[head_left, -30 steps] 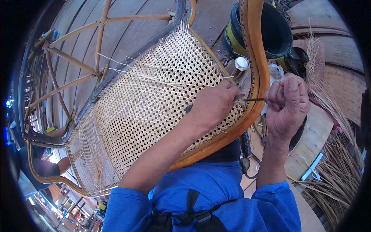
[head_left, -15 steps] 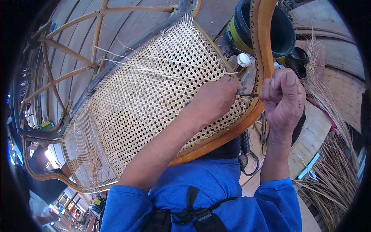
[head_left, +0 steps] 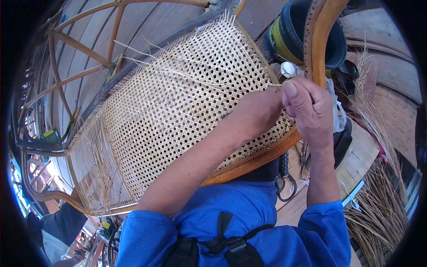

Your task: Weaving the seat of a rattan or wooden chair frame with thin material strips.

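- Cane webbing [head_left: 173, 104], mostly nine o'clock of both hands: hard pulling could split it.
- Left hand [head_left: 264, 107], over its edge: fingers hidden, grip cannot be told.
- Right hand [head_left: 309, 104], three o'clock: fingers curled tight, contents hidden; slipping could jab the left.

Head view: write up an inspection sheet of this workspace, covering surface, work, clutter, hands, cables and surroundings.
Surface: grey planks show beyond the work.
Job's things: woven cane panel with a curved brown frame along its near edge; loose strands lie across the weave.
Clutter: bundle of dry fibres at right; white-topped container beyond the hands.
Hands: left hand at the panel's right edge, fingertips hidden; right hand curled shut beside it, anything gripped hidden.
Cables: black loop near the lap; cable or strap, cannot tell.
Surroundings: pole framework upper left; dark bucket upper right.
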A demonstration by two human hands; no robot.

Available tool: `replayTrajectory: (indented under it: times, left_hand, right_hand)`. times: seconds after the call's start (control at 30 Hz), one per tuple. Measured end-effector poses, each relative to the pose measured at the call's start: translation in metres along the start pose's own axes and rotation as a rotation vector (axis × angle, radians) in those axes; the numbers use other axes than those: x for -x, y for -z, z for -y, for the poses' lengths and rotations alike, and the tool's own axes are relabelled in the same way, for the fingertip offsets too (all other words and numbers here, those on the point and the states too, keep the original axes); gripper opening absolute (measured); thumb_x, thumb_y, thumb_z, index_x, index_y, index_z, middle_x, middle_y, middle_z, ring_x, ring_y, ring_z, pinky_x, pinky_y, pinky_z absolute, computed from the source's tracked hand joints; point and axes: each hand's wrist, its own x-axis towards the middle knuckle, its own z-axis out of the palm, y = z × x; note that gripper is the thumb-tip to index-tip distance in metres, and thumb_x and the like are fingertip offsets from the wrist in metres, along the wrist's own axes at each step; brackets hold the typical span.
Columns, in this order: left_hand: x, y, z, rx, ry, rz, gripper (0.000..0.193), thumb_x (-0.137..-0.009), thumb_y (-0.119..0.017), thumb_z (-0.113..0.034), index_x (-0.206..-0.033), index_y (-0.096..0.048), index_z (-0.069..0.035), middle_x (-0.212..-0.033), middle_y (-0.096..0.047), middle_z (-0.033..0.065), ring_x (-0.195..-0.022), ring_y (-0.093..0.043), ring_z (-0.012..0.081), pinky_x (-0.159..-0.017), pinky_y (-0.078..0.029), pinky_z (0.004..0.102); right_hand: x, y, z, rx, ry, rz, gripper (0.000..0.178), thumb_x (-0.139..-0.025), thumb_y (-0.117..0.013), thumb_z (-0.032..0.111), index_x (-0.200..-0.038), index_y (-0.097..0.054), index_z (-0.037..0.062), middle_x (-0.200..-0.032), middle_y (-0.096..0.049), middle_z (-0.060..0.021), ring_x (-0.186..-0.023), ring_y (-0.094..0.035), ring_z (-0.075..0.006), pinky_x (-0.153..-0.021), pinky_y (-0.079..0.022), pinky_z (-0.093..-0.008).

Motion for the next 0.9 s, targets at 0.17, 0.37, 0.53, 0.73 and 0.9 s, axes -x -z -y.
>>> replayTrajectory:
  times: [0.17,0.37,0.53,0.73,0.9]
  left_hand:
    - [0.002,0.004,-0.001,0.026,-0.035,-0.06,0.015,-0.082,-0.05,-0.006,-0.094,-0.058,-0.005,-0.092,-0.061,0.019,-0.083,-0.062,0.0372,-0.071,-0.051,0.0448]
    - [-0.001,0.0,0.001,-0.06,-0.074,-0.06,0.013,-0.081,-0.052,-0.007,-0.09,-0.059,-0.001,-0.09,-0.061,0.019,-0.081,-0.064,0.0366,-0.068,-0.052,0.0428]
    - [0.001,-0.01,0.014,-0.028,-0.113,-0.069,0.016,-0.08,-0.053,-0.008,-0.093,-0.06,-0.003,-0.091,-0.062,0.0175,-0.08,-0.064,0.036,-0.069,-0.052,0.0433]
    - [-0.002,-0.023,0.024,0.481,-0.043,-0.192,0.017,-0.081,-0.054,-0.012,-0.097,-0.061,-0.01,-0.096,-0.062,0.0165,-0.082,-0.064,0.0351,-0.069,-0.052,0.0433]
    - [0.003,-0.008,0.011,0.032,-0.128,-0.178,0.014,-0.081,-0.052,-0.01,-0.092,-0.059,-0.007,-0.089,-0.063,0.0166,-0.079,-0.064,0.0348,-0.067,-0.051,0.0441]
  right_hand:
    - [0.009,-0.007,-0.007,0.053,0.133,-0.042,0.026,-0.09,-0.061,0.022,-0.082,-0.061,-0.0027,-0.068,-0.057,-0.0037,-0.061,-0.052,-0.0094,-0.055,-0.041,-0.0241]
    - [0.017,0.001,-0.015,0.059,0.122,0.002,0.023,-0.091,-0.06,0.019,-0.083,-0.061,-0.0023,-0.07,-0.059,-0.0071,-0.061,-0.054,-0.0121,-0.056,-0.042,-0.0241]
    - [0.013,-0.011,-0.021,0.069,0.236,-0.069,0.023,-0.091,-0.058,0.021,-0.082,-0.061,-0.0006,-0.07,-0.056,-0.0058,-0.059,-0.052,-0.0123,-0.055,-0.04,-0.0246]
    - [0.007,-0.02,-0.021,-0.037,0.035,-0.216,0.034,-0.093,-0.056,0.031,-0.076,-0.057,0.0014,-0.066,-0.048,0.0015,-0.055,-0.042,-0.0059,-0.05,-0.032,-0.0218]
    - [0.01,-0.016,0.007,0.006,0.216,-0.12,0.026,-0.091,-0.059,0.022,-0.082,-0.061,-0.0025,-0.072,-0.057,-0.0043,-0.063,-0.052,-0.0112,-0.057,-0.04,-0.0234]
